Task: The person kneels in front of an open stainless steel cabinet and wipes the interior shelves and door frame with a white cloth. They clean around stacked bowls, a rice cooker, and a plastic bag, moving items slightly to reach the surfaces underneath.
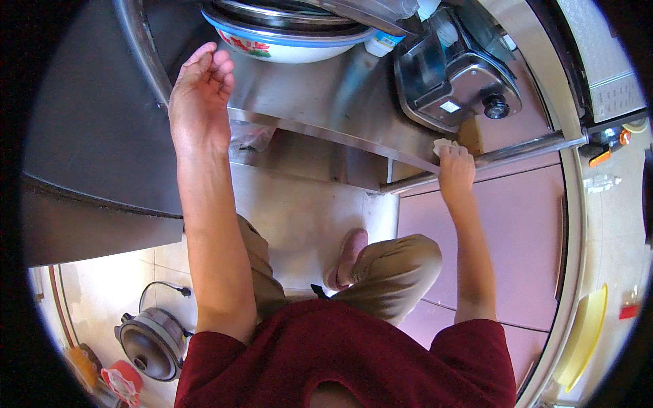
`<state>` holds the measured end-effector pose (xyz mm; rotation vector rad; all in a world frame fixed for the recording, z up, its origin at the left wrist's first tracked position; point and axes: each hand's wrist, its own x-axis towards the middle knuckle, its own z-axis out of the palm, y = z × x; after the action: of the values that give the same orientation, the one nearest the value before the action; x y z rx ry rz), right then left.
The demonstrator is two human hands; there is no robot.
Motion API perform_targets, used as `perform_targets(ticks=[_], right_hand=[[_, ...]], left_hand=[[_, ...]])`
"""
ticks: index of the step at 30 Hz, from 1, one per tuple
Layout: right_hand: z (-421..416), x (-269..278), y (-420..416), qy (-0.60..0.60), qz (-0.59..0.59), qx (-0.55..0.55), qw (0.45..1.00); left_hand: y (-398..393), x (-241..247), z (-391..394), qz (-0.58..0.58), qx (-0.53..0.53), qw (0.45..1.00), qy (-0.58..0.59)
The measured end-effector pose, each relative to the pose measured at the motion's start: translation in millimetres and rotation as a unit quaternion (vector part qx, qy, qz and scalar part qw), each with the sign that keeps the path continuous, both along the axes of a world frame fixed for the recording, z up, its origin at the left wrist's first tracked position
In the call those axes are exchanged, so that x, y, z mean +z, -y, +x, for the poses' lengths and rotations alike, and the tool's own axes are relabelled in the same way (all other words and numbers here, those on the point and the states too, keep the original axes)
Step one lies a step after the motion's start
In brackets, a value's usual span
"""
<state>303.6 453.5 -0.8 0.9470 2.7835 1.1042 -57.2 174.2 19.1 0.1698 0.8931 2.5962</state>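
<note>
My right hand (pixel 456 166) is closed on a crumpled whitish cloth or tissue (pixel 443 146) at the right front corner of a stainless steel shelf (pixel 306 94), beside its tubular post. On the left, my left hand (pixel 204 97) is raised palm up with fingers loosely curled and nothing in it, near a round dark surface. Just beyond it stands an enamel basin (pixel 291 48) with a blue rim and red flowers, holding dark metal pans. A black and steel appliance with a knob (pixel 459 92) lies on the shelf's right part, and a white bottle (pixel 380 45) is between them.
A metal post (pixel 145 56) rises at the upper left. Pink cabinet doors (pixel 484 239) flank my right arm. Below the shelf is a lower tier with a clear plastic bag (pixel 250 135). An electric pot (pixel 153 344) with its cord stands on the tiled floor at lower left.
</note>
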Motion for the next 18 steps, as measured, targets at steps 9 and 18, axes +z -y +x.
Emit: perform_targets(ticks=[9,18], right_hand=[[89.5,-28.9,54.3,-0.127,-0.202,-0.115,0.964],[20.3,80.6,31.2,-0.147,0.090,0.102,0.980]], left_hand=[[9.0,1.5,-4.7,-0.013,0.011,1.000,0.002],[1.4,-0.7,-2.8,-0.006,0.017,1.000,0.010]])
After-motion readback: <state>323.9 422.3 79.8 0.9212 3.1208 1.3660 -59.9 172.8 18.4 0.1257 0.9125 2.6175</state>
